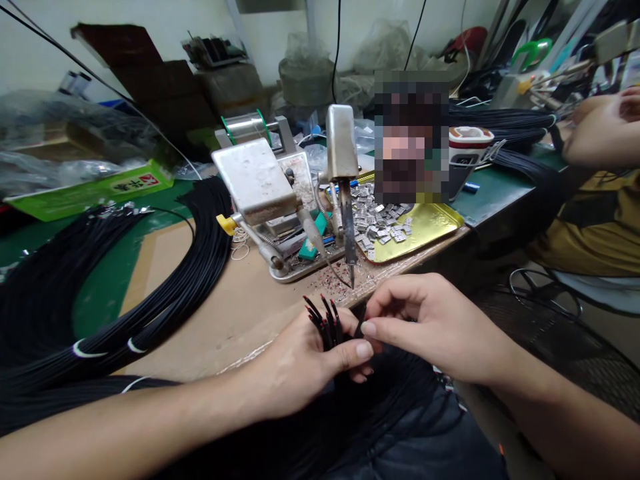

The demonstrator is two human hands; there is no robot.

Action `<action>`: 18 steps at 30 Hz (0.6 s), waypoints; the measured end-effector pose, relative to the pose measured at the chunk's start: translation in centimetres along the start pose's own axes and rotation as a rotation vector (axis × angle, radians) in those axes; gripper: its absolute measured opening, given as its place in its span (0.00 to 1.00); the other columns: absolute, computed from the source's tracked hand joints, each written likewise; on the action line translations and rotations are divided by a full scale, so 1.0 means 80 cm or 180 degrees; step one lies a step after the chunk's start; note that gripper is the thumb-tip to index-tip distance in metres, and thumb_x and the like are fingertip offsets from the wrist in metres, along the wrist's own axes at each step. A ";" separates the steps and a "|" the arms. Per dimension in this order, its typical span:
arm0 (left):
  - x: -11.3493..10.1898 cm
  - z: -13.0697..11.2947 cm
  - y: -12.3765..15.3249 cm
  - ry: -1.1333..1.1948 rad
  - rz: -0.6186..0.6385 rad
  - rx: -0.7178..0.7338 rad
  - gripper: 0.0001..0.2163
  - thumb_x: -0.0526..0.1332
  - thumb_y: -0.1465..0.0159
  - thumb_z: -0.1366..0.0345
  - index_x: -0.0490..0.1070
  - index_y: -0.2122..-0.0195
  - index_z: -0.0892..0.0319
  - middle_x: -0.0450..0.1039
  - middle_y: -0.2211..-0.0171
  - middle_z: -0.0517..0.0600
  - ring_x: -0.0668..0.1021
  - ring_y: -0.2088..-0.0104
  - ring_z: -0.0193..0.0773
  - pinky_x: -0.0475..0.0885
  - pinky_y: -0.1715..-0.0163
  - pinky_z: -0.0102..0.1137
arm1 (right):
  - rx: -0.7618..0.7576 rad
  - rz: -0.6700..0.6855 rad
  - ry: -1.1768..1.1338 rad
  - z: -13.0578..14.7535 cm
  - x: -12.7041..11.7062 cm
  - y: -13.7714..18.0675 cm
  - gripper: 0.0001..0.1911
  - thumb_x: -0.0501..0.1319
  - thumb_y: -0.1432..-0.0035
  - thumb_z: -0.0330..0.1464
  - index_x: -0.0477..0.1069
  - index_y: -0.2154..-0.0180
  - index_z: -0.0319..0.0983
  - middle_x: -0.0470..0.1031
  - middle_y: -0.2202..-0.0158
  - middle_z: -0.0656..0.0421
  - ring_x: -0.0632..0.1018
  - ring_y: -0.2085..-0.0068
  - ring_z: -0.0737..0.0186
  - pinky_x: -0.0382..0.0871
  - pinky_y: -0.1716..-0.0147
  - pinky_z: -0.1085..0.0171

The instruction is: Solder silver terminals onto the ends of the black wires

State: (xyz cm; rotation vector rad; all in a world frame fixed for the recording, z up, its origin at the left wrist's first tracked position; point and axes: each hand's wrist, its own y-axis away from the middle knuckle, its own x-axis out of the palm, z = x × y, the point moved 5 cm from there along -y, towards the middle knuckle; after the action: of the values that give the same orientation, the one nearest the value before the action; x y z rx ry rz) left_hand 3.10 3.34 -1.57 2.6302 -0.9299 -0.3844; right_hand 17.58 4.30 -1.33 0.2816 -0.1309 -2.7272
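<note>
My left hand (305,357) is closed round a bunch of black cables (327,327), whose cut ends with small red tips stick up above the thumb. Beside it, my right hand (420,320) pinches a single black cable (360,321) between thumb and fingertips. The rest of the black cables hang down over my lap. Just above both hands, a soldering iron (349,233) points its tip down from a metal soldering machine (255,180). Small bits of debris (330,277) are scattered under the tip.
Behind the iron, a gold tray (430,227) holds many small metal pieces (383,220). Large coils of black cable (200,267) lie at the left on the bench. A solder spool (246,127) sits on the machine. At the right, a co-worker's arm (600,130) and a dark cup (463,163) show.
</note>
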 end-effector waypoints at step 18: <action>-0.016 -0.004 0.002 -0.0178 -0.0815 0.0288 0.09 0.65 0.42 0.60 0.75 0.70 0.63 0.73 0.75 0.47 0.72 0.72 0.34 0.66 0.71 0.28 | -0.0137 -0.0065 -0.0173 0.000 -0.021 -0.003 0.07 0.72 0.52 0.30 0.75 0.74 0.37 0.71 0.79 0.64 0.67 0.75 0.69 0.58 0.77 0.69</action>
State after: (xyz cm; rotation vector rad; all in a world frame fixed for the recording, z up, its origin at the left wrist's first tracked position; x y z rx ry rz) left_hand 2.16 4.12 -1.03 2.8441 -0.6404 -0.4902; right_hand 19.00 5.22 -1.03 0.1979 -0.0847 -2.7551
